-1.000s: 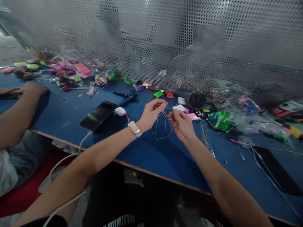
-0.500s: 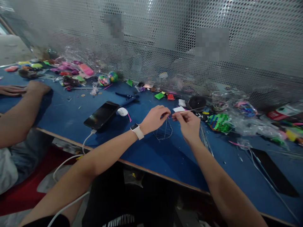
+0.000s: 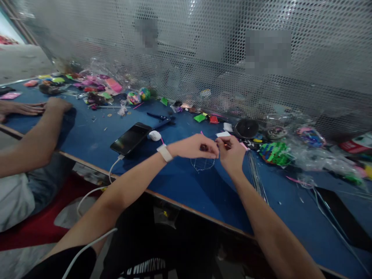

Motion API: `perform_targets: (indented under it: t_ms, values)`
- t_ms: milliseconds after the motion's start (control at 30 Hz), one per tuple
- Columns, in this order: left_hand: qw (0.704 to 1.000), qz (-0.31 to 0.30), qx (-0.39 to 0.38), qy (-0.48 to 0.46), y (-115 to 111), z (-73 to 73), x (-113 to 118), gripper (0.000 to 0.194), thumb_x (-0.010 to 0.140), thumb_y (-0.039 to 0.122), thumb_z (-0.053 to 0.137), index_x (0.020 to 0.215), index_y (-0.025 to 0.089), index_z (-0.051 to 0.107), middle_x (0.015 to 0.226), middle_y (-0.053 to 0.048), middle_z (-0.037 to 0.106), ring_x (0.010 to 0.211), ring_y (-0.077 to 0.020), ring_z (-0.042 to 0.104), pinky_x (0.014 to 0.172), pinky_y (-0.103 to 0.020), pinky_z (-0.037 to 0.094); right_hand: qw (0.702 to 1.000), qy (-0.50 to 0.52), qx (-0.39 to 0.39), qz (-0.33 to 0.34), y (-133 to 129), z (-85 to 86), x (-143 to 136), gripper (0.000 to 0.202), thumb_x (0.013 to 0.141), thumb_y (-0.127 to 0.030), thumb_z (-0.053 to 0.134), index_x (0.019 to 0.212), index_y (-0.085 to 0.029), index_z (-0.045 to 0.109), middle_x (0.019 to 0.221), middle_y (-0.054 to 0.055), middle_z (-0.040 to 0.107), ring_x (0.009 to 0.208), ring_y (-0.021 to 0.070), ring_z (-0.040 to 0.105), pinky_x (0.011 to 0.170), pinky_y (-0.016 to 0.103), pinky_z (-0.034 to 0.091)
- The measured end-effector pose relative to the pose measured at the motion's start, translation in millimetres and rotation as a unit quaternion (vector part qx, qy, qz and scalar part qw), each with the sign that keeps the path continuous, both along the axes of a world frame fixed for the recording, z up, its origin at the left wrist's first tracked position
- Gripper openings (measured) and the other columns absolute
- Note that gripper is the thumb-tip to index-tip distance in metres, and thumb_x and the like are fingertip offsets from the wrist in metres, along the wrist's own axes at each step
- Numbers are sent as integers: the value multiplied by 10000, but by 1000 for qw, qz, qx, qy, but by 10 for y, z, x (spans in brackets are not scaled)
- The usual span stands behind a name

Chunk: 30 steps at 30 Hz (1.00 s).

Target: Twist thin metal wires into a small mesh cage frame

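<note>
My left hand (image 3: pixel 194 146), a white watch band at its wrist, is closed at the fingertips around the top of a small frame of thin bent wire (image 3: pixel 200 167). The frame hangs below the fingers, with a rounded outline and crossing strands. My right hand (image 3: pixel 233 153) is closed in a pinch right beside the left fingertips. The thin wire it grips is mostly hidden by the fingers. Behind the hands lies a white packet (image 3: pixel 223 134). A bundle of straight wires (image 3: pixel 257 176) rests on the table by my right wrist.
On the blue table (image 3: pixel 180 190) lie a charging phone (image 3: pixel 130 138), a white rounded piece (image 3: pixel 155 135) and dark-blue pliers (image 3: pixel 161 121). Bags and coloured clay line the perforated metal screen (image 3: pixel 186 54). A green-and-blue clay piece (image 3: pixel 276 153) lies right. Another person's arm (image 3: pixel 40 139) rests at left.
My left hand has turned and shifted right, so its fingers now meet the right fingertips. The wire that stuck out from my right hand no longer shows clearly. The view has shifted slightly.
</note>
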State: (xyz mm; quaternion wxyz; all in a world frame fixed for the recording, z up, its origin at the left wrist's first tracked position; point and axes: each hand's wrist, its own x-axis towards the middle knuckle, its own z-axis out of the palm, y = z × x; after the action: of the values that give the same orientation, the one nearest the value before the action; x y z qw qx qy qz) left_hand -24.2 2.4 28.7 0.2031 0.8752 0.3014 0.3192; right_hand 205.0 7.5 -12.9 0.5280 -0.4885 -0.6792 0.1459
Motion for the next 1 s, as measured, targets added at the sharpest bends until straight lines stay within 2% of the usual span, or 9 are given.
perform_targets:
  t_ms: [33,100,167,233,300,400,567,667,1000]
  values:
    - [998,-5,5,-64,30,104,-137,157,1000,373,795,975,224,839,942,-48,786,901,-213,768,857,-381,632,1000,10,1,-12,21,-13,18,234,969,-469,740,955,-237,773,912,70,836,830,265,792,827,460,663]
    - [971,111,41,-210,112,312,-391,459,1114,630,595,1182,238,825,977,-47,766,938,-223,777,829,-400,623,999,40,-15,-19,69,-45,52,254,958,-479,743,981,-228,776,894,65,832,782,254,790,791,451,668]
    - [932,188,26,-309,200,428,-496,629,1180,692,342,1344,267,776,1021,-79,793,883,-186,734,825,-380,624,997,66,-18,-18,115,-75,84,277,952,-493,753,985,-218,774,906,72,835,801,253,802,747,422,670]
    - [892,219,-40,-394,264,395,-397,713,1187,693,234,1353,243,762,876,-76,764,681,-151,636,717,-348,600,997,72,-10,-18,151,-96,110,289,954,-505,750,976,-217,764,893,66,827,784,241,797,706,392,665]
    - [924,181,-84,-325,279,245,-179,602,1190,618,354,1212,196,782,741,-52,715,561,-145,573,606,-326,535,998,66,-5,-16,173,-105,129,302,949,-521,757,976,-220,755,880,64,819,755,234,786,681,383,662]
    - [979,165,-7,-118,215,-18,88,243,1114,352,609,1058,200,790,874,-56,788,761,-178,708,758,-324,563,999,45,-16,-2,175,-105,138,326,957,-545,761,1003,-222,749,894,75,815,772,246,793,686,399,674]
    - [963,208,14,173,149,-235,110,231,1089,284,628,1159,172,818,1188,-126,797,1141,-291,744,980,-399,572,997,52,-26,41,152,-100,107,378,992,-607,723,1034,-234,679,1052,128,841,909,279,829,714,420,687]
    - [951,230,5,206,208,-287,85,292,1108,337,608,1087,155,836,1172,-154,782,1162,-329,734,1031,-456,569,995,65,-47,56,158,-105,95,346,1002,-578,712,1063,-253,612,978,89,836,815,249,813,666,382,657]
    - [963,237,-80,98,358,-420,103,128,1050,169,651,929,175,694,1097,-135,792,1103,-271,755,1045,-413,584,994,0,-61,87,121,-56,115,321,1076,-534,587,1103,-238,707,856,45,784,722,230,770,760,414,625]
